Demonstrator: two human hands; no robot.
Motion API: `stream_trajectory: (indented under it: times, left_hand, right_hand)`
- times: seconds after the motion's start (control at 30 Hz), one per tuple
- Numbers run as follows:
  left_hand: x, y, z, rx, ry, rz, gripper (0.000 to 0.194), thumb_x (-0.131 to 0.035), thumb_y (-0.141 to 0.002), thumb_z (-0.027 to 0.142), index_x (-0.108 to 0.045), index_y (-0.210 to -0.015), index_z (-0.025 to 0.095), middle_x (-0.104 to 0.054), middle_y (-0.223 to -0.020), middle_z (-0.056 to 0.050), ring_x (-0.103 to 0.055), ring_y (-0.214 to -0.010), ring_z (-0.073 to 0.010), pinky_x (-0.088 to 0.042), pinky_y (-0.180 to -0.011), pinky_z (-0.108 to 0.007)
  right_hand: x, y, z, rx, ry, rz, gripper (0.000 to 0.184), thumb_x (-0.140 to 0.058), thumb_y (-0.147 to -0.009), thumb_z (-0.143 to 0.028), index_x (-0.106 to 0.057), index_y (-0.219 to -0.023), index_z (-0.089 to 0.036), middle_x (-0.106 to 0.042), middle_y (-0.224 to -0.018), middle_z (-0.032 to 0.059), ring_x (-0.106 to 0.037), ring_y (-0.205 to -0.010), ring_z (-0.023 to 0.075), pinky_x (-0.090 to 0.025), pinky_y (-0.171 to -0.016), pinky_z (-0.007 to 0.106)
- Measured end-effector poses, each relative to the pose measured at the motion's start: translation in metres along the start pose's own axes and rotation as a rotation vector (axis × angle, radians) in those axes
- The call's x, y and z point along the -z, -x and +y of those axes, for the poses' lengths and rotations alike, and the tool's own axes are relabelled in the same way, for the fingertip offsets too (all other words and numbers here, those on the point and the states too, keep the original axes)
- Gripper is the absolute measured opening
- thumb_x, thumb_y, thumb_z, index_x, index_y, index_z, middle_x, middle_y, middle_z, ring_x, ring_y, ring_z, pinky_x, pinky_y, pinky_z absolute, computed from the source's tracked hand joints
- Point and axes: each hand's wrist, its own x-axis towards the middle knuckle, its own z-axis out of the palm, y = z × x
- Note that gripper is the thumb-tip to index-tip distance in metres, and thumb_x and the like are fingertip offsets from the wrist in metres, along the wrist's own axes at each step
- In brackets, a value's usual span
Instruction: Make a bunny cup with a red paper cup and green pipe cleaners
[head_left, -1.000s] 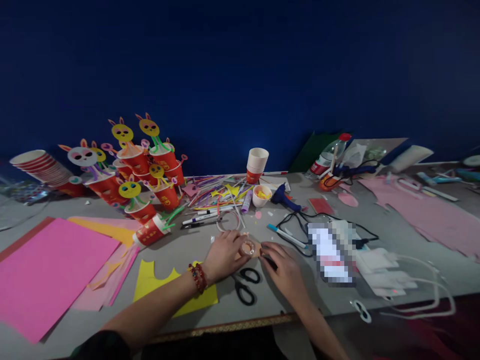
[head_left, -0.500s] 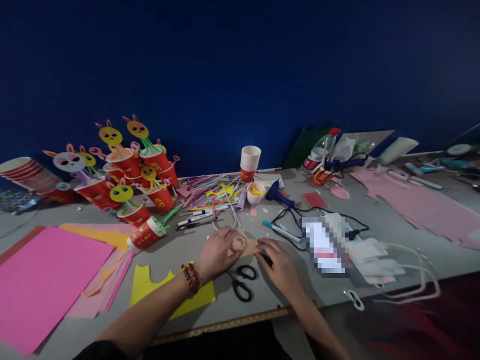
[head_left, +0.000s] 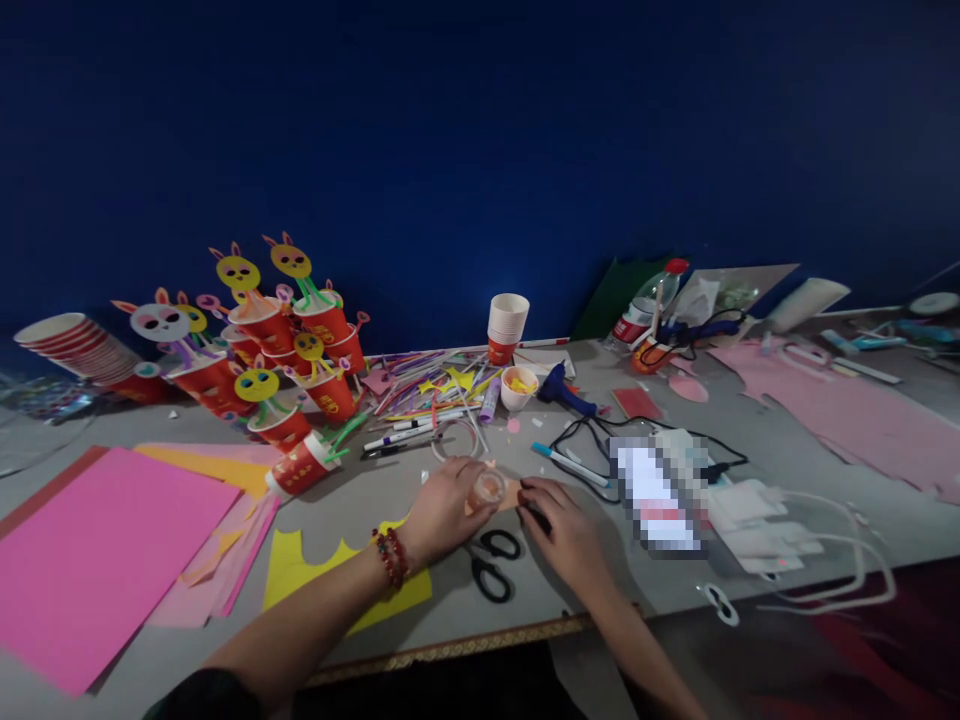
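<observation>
My left hand [head_left: 448, 510], with a red bead bracelet at its wrist, grips a clear round ring [head_left: 490, 487] that looks like a tape roll and presses it on a small piece of orange paper [head_left: 512, 494]. At the right end of that paper, my right hand [head_left: 559, 525] has its fingers bent and pinched on the edge. Something dark shows beneath those fingers, too unclear to name. Black-handled scissors [head_left: 492, 580] lie just in front of the hands, their blades partly hidden under the left one. Yellow cut paper [head_left: 300, 580] lies under my left forearm.
Red paper cups with bunny faces [head_left: 259, 330] stand at left, behind pink sheets [head_left: 112, 560]. Straws [head_left: 420, 380], markers [head_left: 401, 435], a cup of yellow scraps [head_left: 518, 388] and a blue glue gun [head_left: 566, 390] lie beyond the hands. A phone [head_left: 656, 495] and white chargers [head_left: 757, 520] sit right.
The whole view has shifted slightly, so things appear a little further right. Both hands keep their places on the orange paper and ring, with only slight finger movement.
</observation>
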Motion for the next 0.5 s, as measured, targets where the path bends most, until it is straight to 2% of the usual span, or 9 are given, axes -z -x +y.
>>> stream_trajectory:
  times: [0.13, 0.5]
  left_hand:
    - [-0.012, -0.004, 0.002, -0.006, -0.085, -0.011, 0.038, -0.063, -0.086, 0.029, -0.058, -0.123, 0.02, -0.066, -0.118, -0.01, -0.058, -0.113, -0.0272, -0.048, -0.1, -0.044]
    - [-0.015, -0.003, -0.001, -0.003, -0.107, -0.02, 0.045, -0.067, -0.084, 0.031, -0.057, -0.127, 0.021, -0.065, -0.12, -0.008, -0.056, -0.113, -0.0273, -0.046, -0.1, -0.043]
  right_hand:
    - [0.002, -0.001, -0.002, -0.002, -0.003, -0.004, 0.015, -0.053, -0.093, -0.019, -0.066, -0.099, -0.021, -0.07, -0.11, 0.0108, -0.064, -0.106, 0.027, -0.054, -0.091, 0.042]
    - [0.003, 0.0, -0.002, -0.013, 0.009, -0.026, 0.015, -0.053, -0.093, -0.019, -0.066, -0.1, -0.021, -0.069, -0.112, 0.0102, -0.063, -0.107, 0.0265, -0.053, -0.091, 0.041]
